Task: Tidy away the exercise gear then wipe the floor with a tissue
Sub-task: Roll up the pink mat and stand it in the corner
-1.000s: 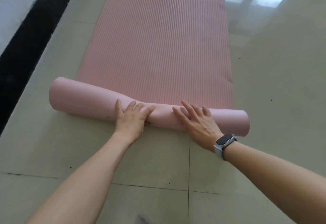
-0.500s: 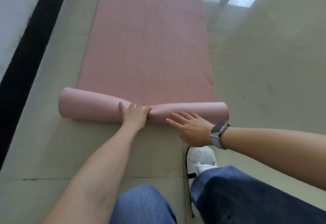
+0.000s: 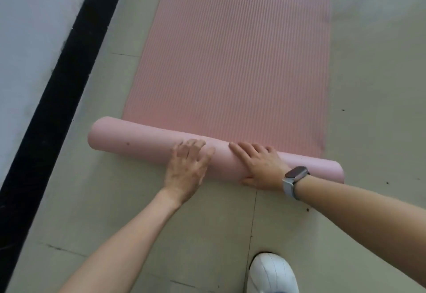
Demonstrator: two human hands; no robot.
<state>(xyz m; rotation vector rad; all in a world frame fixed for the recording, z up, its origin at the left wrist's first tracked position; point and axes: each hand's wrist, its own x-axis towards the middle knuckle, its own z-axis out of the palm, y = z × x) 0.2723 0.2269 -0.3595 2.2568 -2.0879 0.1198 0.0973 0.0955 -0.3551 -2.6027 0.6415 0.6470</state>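
A pink ribbed yoga mat (image 3: pixel 230 62) lies flat on the tiled floor and runs away from me. Its near end is wound into a smooth pink roll (image 3: pixel 138 140) lying across the mat, slightly slanted. My left hand (image 3: pixel 189 168) presses on the middle of the roll with its fingers spread over the top. Just right of it, my right hand (image 3: pixel 260 168) curls over the roll, thumb at the near side. No tissue is in view.
A black skirting strip (image 3: pixel 57 108) and a white wall (image 3: pixel 27 39) run along the left. Grey floor tiles (image 3: pixel 380 108) surround the mat. My white shoe (image 3: pixel 272 274) stands behind the roll at the bottom. A watch (image 3: pixel 295 175) sits on my right wrist.
Both hands have shifted from the near side of the roll to its top. The pinched dent in the roll's middle has smoothed out. My knees have left the view.
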